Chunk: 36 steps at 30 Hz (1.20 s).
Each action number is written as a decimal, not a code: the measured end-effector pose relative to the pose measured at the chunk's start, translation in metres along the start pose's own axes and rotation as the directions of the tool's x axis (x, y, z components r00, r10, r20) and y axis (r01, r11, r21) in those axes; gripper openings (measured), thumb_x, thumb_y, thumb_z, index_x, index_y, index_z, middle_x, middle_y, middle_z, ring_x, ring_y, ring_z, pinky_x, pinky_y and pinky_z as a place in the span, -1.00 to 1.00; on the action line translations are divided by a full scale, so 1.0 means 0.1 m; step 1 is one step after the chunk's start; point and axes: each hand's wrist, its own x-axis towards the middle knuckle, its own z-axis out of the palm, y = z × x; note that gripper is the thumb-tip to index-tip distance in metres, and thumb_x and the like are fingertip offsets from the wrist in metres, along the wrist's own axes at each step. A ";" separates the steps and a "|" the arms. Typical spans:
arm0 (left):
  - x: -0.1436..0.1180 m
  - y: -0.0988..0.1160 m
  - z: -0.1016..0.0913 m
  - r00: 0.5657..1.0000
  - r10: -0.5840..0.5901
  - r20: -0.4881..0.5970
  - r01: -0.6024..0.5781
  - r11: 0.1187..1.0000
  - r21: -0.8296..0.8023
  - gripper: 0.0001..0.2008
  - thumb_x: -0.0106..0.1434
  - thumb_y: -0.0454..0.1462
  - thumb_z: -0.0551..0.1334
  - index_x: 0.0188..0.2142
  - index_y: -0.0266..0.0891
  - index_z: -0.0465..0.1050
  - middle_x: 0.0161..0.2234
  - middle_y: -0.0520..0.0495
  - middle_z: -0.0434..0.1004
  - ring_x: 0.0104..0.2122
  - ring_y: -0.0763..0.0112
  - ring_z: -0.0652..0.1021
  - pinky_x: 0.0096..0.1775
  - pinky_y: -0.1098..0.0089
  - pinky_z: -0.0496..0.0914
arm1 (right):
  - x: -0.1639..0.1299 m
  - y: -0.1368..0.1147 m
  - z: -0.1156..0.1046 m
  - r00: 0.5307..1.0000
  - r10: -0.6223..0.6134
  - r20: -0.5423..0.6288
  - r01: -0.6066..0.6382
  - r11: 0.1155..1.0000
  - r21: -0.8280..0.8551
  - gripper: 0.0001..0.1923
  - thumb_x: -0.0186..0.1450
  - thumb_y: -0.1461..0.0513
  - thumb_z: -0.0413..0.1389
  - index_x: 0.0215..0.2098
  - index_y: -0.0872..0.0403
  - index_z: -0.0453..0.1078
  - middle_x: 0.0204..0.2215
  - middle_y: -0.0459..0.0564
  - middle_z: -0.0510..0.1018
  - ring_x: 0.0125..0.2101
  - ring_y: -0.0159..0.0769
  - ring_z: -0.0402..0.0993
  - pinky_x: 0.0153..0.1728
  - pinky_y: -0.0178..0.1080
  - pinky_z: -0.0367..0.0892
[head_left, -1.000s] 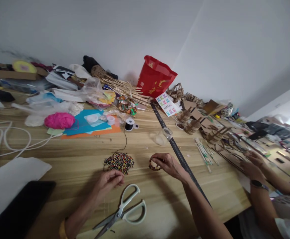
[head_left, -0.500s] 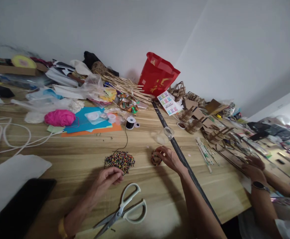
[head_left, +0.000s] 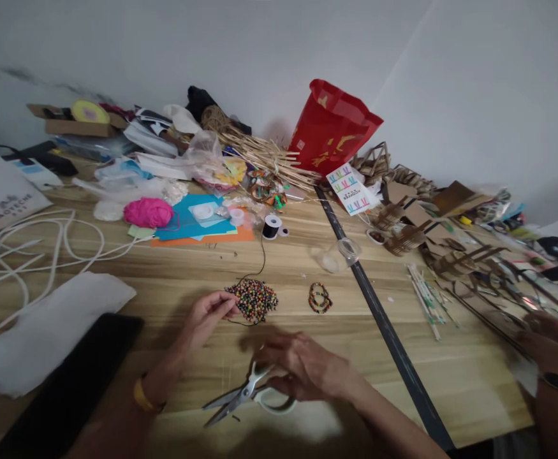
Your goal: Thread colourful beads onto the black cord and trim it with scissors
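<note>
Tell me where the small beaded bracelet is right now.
In the head view the beaded bracelet lies flat on the wooden table, just right of the bead pile and left of the black strip, beyond the right hand on the scissors.

The pile of beads lies mid-table. Just left of it sits the left hand; right of it, apart, the bracelet. Nearer the viewer than the pile lie the scissors under the right hand. Behind the pile stands the thread spool.
</note>
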 end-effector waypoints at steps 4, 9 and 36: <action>0.03 -0.06 -0.02 0.997 0.081 0.013 -0.081 0.995 0.065 -0.79 0.04 -0.15 0.25 -0.43 -0.29 0.46 -0.54 0.00 0.50 -0.48 0.38 0.50 -0.34 0.39 0.40 | -0.02 -0.23 0.22 0.999 0.027 0.039 -0.021 0.988 -0.151 -0.49 0.19 0.30 0.13 0.10 0.07 0.18 -0.06 0.12 0.39 -0.04 -0.10 0.26 -0.02 -0.14 0.18; 0.06 -0.14 -0.04 0.994 0.101 0.046 -0.106 0.988 0.109 -0.80 0.07 -0.16 0.23 -0.43 -0.29 0.44 -0.53 -0.01 0.51 -0.48 0.38 0.50 -0.37 0.40 0.40 | -0.01 -0.22 0.34 0.997 0.058 0.048 -0.050 0.987 -0.150 -0.59 0.23 0.38 0.03 0.05 0.08 0.22 -0.15 0.13 0.40 -0.13 -0.11 0.28 -0.09 -0.14 0.24; -0.72 -0.41 -0.41 0.671 0.173 0.721 -0.723 -0.064 0.688 -0.35 0.27 -0.12 0.09 0.29 -0.24 -0.05 0.29 -0.22 0.02 0.27 0.00 0.07 0.22 0.02 -0.06 | -0.57 0.45 0.12 0.922 0.353 -0.161 -0.246 0.853 0.460 -0.60 0.23 0.37 0.08 0.03 -0.01 0.32 -0.16 0.01 0.37 -0.25 -0.30 0.43 -0.24 -0.29 0.41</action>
